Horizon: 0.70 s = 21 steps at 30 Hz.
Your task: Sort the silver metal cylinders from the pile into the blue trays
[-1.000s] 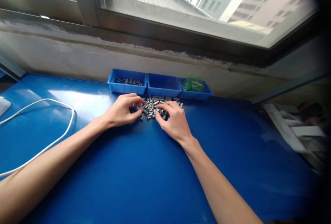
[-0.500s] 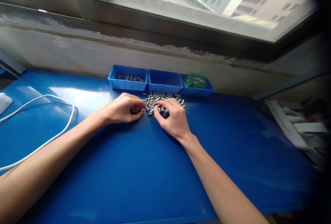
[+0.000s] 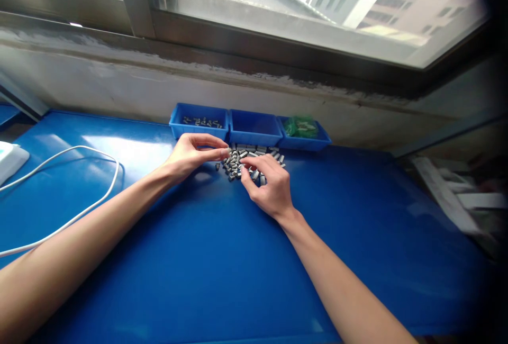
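The left hand (image 3: pixel 194 154) reaches in from the left, palm down, fingers stretched nearly straight, their tips drawn together at the upper-left edge of the pile of small metal parts (image 3: pixel 234 165) — whether they grip a piece, I cannot tell. The right hand (image 3: pixel 272 184) arches over the pile's right side, fingers curled, thumb and forefinger slightly apart. The parts are shiny, grey and stubby, heaped on the smooth, glossy blue desk (image 3: pixel 222 270), just in front of three rectangular blue plastic bins (image 3: pixel 254 136).
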Available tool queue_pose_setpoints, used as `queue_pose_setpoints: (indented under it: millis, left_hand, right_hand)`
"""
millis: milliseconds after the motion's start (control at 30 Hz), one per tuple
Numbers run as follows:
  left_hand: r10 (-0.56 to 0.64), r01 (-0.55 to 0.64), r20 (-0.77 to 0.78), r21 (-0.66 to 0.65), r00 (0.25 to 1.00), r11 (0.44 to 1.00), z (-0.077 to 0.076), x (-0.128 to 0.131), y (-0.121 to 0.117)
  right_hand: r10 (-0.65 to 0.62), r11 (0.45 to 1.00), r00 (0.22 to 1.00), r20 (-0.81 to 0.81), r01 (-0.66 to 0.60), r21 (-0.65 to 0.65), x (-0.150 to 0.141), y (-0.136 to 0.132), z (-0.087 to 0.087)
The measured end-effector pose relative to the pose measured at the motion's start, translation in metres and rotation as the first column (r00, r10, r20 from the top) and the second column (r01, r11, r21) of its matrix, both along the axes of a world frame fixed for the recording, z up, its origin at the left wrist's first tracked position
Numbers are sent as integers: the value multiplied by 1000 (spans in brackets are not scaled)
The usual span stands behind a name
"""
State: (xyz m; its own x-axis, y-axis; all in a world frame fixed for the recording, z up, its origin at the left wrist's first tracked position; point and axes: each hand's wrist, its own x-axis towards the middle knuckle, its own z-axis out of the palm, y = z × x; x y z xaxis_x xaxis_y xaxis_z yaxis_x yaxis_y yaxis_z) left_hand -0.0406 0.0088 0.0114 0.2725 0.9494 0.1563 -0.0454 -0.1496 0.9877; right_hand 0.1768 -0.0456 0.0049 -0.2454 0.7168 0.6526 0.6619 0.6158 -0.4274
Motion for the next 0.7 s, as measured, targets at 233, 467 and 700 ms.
queue_pose_setpoints:
  millis: [233, 467, 700]
  left_hand:
    - [519, -478, -70, 300, 852, 825, 9, -14, 22]
    - [539, -475, -116, 346, 834, 809, 9, -10, 20]
    - [164, 177, -513, 552, 843, 815, 21, -13, 12]
  right_hand:
    - [36, 999, 999, -8, -36, -5, 0, 2, -3]
    - [82, 997, 995, 56, -82, -1, 2, 4, -7]
    - [89, 996, 993, 81, -88, -17, 3, 4, -7]
